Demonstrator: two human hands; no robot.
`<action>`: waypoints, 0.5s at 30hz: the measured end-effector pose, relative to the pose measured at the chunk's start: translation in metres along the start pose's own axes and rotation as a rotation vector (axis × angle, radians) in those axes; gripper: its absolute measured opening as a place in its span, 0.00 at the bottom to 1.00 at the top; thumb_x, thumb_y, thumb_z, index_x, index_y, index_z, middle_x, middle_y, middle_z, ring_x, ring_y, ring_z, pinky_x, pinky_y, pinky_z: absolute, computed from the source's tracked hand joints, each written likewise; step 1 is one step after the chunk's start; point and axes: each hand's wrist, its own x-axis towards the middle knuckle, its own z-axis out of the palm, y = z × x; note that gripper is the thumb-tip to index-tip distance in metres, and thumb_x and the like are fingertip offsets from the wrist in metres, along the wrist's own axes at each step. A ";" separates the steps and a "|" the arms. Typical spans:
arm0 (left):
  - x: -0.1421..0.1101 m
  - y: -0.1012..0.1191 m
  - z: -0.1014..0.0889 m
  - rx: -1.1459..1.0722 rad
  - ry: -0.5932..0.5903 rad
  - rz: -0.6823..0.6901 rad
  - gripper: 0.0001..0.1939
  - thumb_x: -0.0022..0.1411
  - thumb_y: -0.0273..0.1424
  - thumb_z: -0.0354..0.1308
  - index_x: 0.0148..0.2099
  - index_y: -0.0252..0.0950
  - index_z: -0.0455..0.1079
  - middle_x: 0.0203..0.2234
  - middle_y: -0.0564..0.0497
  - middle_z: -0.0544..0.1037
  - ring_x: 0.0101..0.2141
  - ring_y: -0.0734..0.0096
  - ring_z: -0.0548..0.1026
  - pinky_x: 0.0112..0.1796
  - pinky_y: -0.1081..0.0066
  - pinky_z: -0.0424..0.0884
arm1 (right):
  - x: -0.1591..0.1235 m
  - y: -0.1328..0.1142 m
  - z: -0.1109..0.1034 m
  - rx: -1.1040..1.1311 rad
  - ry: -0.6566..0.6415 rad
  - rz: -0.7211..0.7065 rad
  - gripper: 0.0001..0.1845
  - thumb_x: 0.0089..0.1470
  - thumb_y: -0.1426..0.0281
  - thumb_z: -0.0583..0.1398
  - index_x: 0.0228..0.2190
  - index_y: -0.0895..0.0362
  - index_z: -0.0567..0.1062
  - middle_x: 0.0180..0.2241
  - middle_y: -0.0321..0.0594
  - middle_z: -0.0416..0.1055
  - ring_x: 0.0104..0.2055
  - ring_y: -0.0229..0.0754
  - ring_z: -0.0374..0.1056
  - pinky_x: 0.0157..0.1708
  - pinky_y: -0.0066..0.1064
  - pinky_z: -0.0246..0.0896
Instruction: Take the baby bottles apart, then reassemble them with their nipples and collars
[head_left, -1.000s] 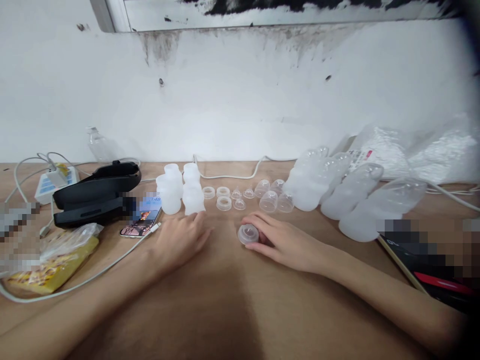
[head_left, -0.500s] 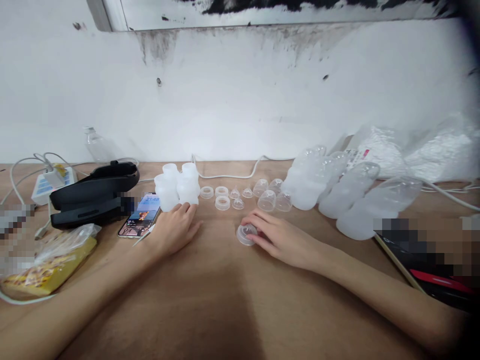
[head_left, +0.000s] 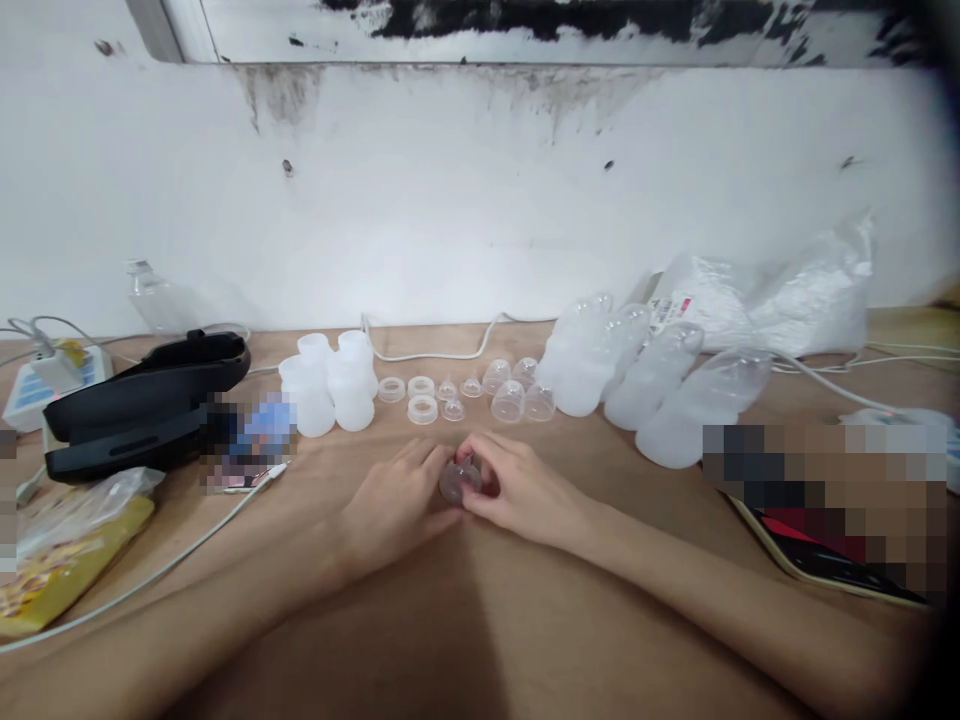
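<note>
Near the middle of the table, a clear baby-bottle nipple [head_left: 459, 483] is between my two hands. My right hand [head_left: 521, 490] is closed on it from the right, thumb in front and fingers behind. My left hand [head_left: 401, 500] curls against its other side, the fingers closed in on it. Whether a collar ring sits around the nipple is hidden by the fingers. Just beyond lie translucent collar rings [head_left: 422, 409], more clear nipples [head_left: 453, 410] and several clear domed caps [head_left: 508, 402]. White bottle bodies [head_left: 352, 395] stand behind my left hand.
Capped frosted bottles [head_left: 671, 435] lean in rows at right, before plastic-wrapped packs [head_left: 810, 300]. At left are a black headset-like case [head_left: 142, 400], a yellow bag [head_left: 82, 560], a white cable [head_left: 202, 540] and a power strip [head_left: 56, 385]. A dark flat device [head_left: 832, 570] lies far right.
My left hand has left the white bottles and come to the nipple. My right hand has drawn it nearer and leftward, and the view has turned slightly right.
</note>
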 end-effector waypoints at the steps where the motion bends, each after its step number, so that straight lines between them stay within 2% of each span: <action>1: 0.003 0.000 0.004 -0.029 -0.002 -0.013 0.12 0.55 0.34 0.52 0.42 0.35 0.63 0.36 0.48 0.72 0.36 0.65 0.71 0.30 0.70 0.67 | 0.000 0.000 0.002 0.001 0.021 0.004 0.06 0.44 0.75 0.54 0.29 0.58 0.64 0.25 0.35 0.63 0.24 0.33 0.59 0.25 0.26 0.55; 5: 0.008 -0.005 0.011 -0.052 -0.005 -0.039 0.08 0.55 0.31 0.51 0.39 0.36 0.65 0.32 0.50 0.73 0.32 0.66 0.72 0.29 0.70 0.65 | 0.001 0.002 0.009 0.113 0.064 0.114 0.03 0.45 0.74 0.54 0.27 0.57 0.65 0.19 0.30 0.60 0.19 0.31 0.56 0.20 0.24 0.52; 8: 0.008 -0.006 0.005 -0.025 -0.010 -0.031 0.09 0.55 0.31 0.51 0.39 0.37 0.66 0.30 0.51 0.74 0.30 0.66 0.72 0.28 0.71 0.64 | 0.003 0.004 0.013 0.404 0.068 0.290 0.03 0.46 0.72 0.53 0.28 0.57 0.64 0.15 0.27 0.58 0.14 0.29 0.55 0.15 0.23 0.51; 10: 0.009 -0.006 0.001 -0.001 -0.026 -0.050 0.09 0.55 0.33 0.51 0.40 0.38 0.66 0.28 0.52 0.74 0.28 0.67 0.72 0.26 0.72 0.63 | 0.004 0.005 0.017 0.638 0.082 0.373 0.05 0.46 0.70 0.54 0.29 0.58 0.63 0.15 0.26 0.57 0.13 0.28 0.55 0.14 0.23 0.56; 13: 0.010 -0.008 0.000 0.029 -0.070 -0.101 0.11 0.54 0.34 0.51 0.41 0.39 0.66 0.27 0.52 0.74 0.26 0.67 0.72 0.24 0.73 0.62 | 0.007 0.008 0.021 0.932 0.141 0.438 0.08 0.44 0.69 0.57 0.27 0.58 0.63 0.14 0.24 0.56 0.13 0.27 0.53 0.16 0.26 0.64; 15: 0.010 -0.011 -0.001 0.028 -0.095 -0.140 0.09 0.54 0.32 0.51 0.37 0.39 0.68 0.27 0.53 0.75 0.27 0.68 0.73 0.25 0.74 0.63 | 0.008 0.011 0.020 1.049 0.193 0.460 0.09 0.43 0.68 0.58 0.26 0.59 0.63 0.13 0.24 0.56 0.13 0.26 0.52 0.16 0.25 0.64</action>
